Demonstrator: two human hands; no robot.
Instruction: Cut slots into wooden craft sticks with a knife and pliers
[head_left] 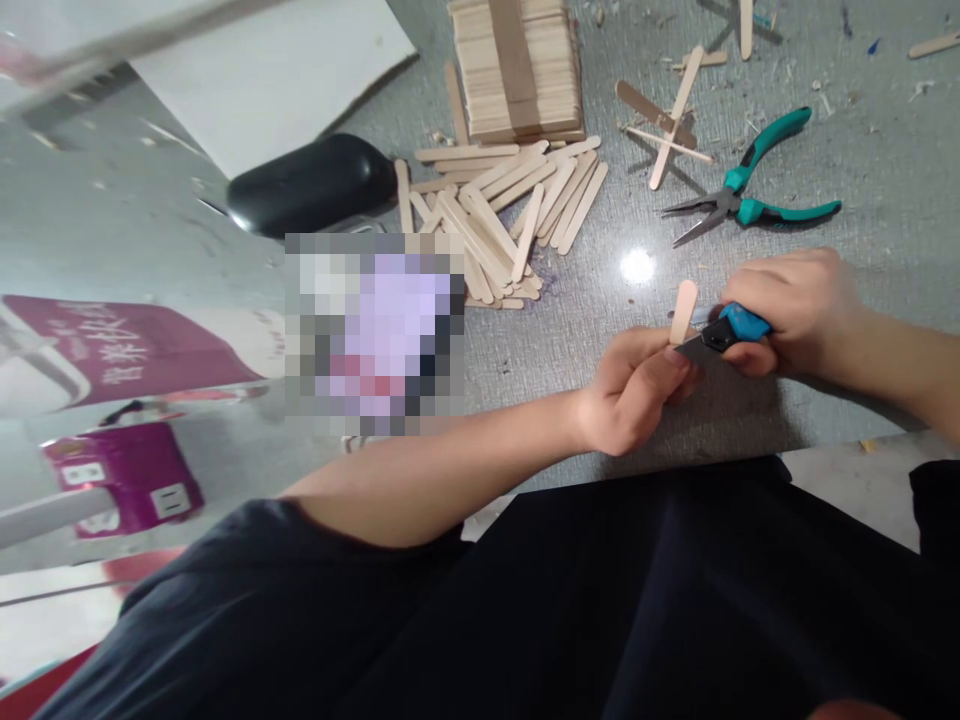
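My left hand (637,388) is closed round a wooden craft stick (683,312), whose rounded end points up above the fingers. In my right hand (799,305) is a utility knife (742,322) with a blue and black handle. Its blade (697,347) lies against the stick, close to my left fingertips. The stick's lower part is hidden by the left fingers. Above my hands, pliers (726,203) with teal handles lie with jaws apart, beside several crossed sticks (675,120).
Loose sticks (487,225) lie in a pile below a stacked bundle (517,75). A black rounded object (315,185), a blurred-out patch (382,335), white sheets (277,70) and a purple package (127,480) are on the left. Scraps dot the grey table (555,345).
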